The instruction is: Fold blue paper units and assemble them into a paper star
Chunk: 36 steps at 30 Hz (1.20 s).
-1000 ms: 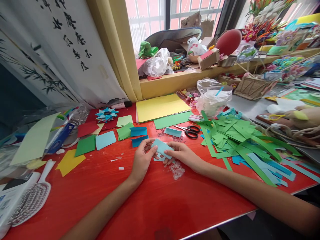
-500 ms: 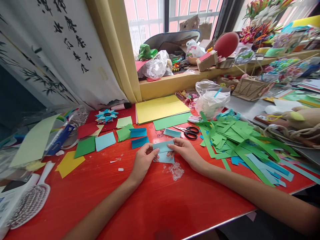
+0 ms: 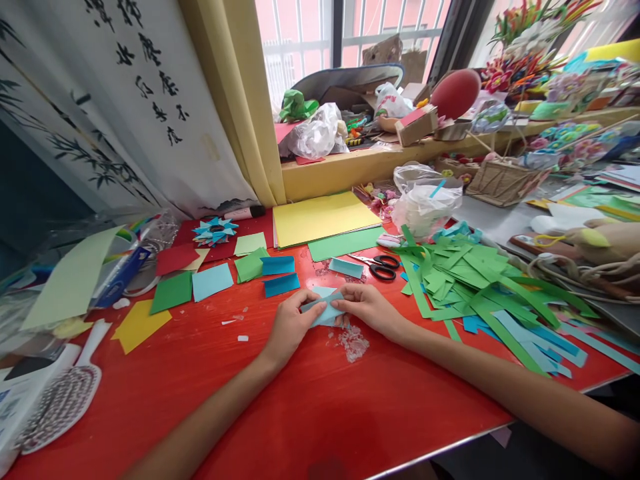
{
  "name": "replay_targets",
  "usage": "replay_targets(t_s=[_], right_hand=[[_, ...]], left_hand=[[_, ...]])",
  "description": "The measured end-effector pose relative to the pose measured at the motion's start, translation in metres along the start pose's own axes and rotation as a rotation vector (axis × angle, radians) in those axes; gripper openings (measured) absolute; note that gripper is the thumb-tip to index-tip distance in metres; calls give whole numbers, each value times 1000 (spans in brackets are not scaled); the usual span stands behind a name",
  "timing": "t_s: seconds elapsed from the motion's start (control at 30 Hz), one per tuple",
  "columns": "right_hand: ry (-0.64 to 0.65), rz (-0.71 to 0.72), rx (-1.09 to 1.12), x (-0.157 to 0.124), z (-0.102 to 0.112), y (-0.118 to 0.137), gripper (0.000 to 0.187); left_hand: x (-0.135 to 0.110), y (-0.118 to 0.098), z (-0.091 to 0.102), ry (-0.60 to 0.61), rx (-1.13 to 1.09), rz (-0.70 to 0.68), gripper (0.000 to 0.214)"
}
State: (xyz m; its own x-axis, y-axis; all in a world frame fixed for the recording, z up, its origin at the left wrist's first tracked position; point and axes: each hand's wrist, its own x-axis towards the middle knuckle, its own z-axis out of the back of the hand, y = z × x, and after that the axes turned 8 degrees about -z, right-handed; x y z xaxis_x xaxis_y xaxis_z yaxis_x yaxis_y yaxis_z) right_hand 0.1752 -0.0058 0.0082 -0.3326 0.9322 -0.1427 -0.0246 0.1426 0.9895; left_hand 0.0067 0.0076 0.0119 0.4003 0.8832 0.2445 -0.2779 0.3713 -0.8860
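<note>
A small light blue paper piece point(image 3: 325, 308) lies between both hands, just above the red table point(image 3: 310, 407). My left hand point(image 3: 289, 328) pinches its left end with thumb and fingers closed. My right hand point(image 3: 367, 308) pinches the right end, fingers pressed together over a fold. Two darker blue folded papers point(image 3: 278, 275) lie just beyond the hands, and another light blue piece point(image 3: 346, 267) sits next to black-handled scissors point(image 3: 380, 265).
A heap of green and blue paper strips point(image 3: 475, 287) fills the right side. Yellow and green sheets point(image 3: 323, 220) lie at the back. Coloured squares point(image 3: 173, 290), a paper star point(image 3: 214, 230) and a hairbrush point(image 3: 60, 400) lie left. The windowsill holds clutter.
The blue paper has been folded narrower and lowered toward the table. Both hands have closed in on it and sit closer together.
</note>
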Motion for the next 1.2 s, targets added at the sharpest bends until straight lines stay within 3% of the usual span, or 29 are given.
replay_targets(t_s=[0.1, 0.33, 0.47, 0.67, 0.9, 1.0, 1.2], right_hand=[[59, -32, -23, 1, -1, -1, 17], [-6, -48, 106, 2, -5, -4, 24], [-15, -54, 152, 2, -2, -4, 22], [231, -144, -4, 2, 6, 2, 26], [282, -172, -68, 3, 6, 0, 25], [223, -156, -45, 5, 4, -2, 26], [-12, -102, 75, 6, -6, 0, 25]], left_hand=[[-1, -3, 0, 7, 0, -31, 16], [-1, -2, 1, -88, -83, -9, 17], [1, -1, 1, -9, -94, 10, 14], [0, -1, 0, 139, -68, -2, 18], [-1, -1, -1, 97, -62, -14, 16], [-1, -1, -1, 45, -73, -34, 18], [1, 0, -1, -57, -185, -11, 21]])
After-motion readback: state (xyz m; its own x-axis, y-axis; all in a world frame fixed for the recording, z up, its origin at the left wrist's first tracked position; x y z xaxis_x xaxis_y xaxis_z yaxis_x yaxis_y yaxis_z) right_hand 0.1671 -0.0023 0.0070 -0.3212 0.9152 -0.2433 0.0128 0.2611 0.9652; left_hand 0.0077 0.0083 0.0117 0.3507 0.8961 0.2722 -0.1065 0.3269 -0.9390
